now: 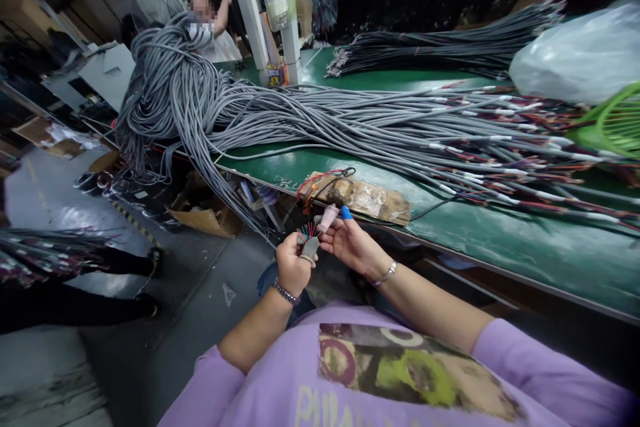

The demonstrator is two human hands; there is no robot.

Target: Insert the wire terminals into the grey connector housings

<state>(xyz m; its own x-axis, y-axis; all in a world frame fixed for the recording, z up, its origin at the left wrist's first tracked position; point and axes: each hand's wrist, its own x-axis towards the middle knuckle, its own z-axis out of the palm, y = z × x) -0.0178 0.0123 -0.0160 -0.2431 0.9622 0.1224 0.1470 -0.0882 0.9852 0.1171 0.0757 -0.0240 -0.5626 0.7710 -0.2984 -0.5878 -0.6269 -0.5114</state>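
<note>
Holding thin multicoloured wires (310,231) in its closed fingers, the left hand (294,264) hangs before the green tabletop (520,250). The right hand (354,247) is just beside, near a pale pink piece (329,218); whether its fingers grip it, I cannot tell. Grey cables (300,113) lie behind.

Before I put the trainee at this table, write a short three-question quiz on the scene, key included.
1. Multiple choice: what colour is the tabletop under the long grey cables? A) white B) green C) red
2. True or false: the blue fingertip cover is on the camera wearer's right hand.
3. Fill in: thin red wires stick out from the grip of the wearer's ____.

Key: 1. B; 2. True; 3. left hand.
</note>
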